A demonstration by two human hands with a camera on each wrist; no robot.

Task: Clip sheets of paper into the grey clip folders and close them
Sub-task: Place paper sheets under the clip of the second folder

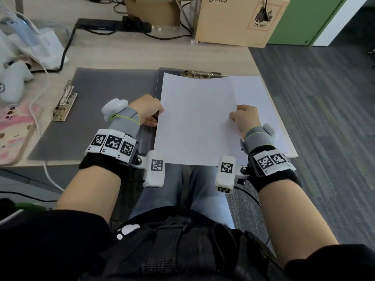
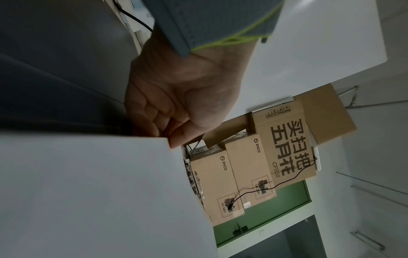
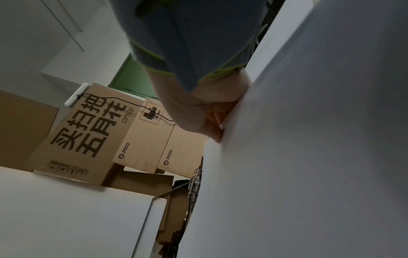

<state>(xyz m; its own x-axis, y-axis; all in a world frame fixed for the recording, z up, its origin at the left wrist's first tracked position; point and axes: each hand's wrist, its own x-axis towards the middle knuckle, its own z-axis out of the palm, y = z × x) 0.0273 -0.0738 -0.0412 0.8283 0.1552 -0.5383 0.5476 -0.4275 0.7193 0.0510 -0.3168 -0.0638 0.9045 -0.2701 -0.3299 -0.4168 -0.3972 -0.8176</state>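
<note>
A grey clip folder [image 1: 97, 110] lies open on the desk, one metal clip [image 1: 64, 101] on its left half and another metal clip [image 1: 199, 74] at the top of its right half. I hold a white sheet of paper [image 1: 196, 118] over the right half. My left hand [image 1: 149, 111] pinches the sheet's left edge; in the left wrist view the left hand [image 2: 174, 132] has its fingers curled on the sheet's edge [image 2: 88, 192]. My right hand [image 1: 244, 116] pinches the right edge, and the right hand [image 3: 212, 122] also grips the sheet [image 3: 298, 157] in the right wrist view.
More white paper [image 1: 261, 102] lies under the held sheet at the desk's right edge. Cardboard boxes [image 1: 239, 19] and black cables [image 1: 113, 27] stand at the back. A pink phone case [image 1: 14, 130] and white items [image 1: 12, 76] lie at the left. Carpet floor [image 1: 324, 118] is on the right.
</note>
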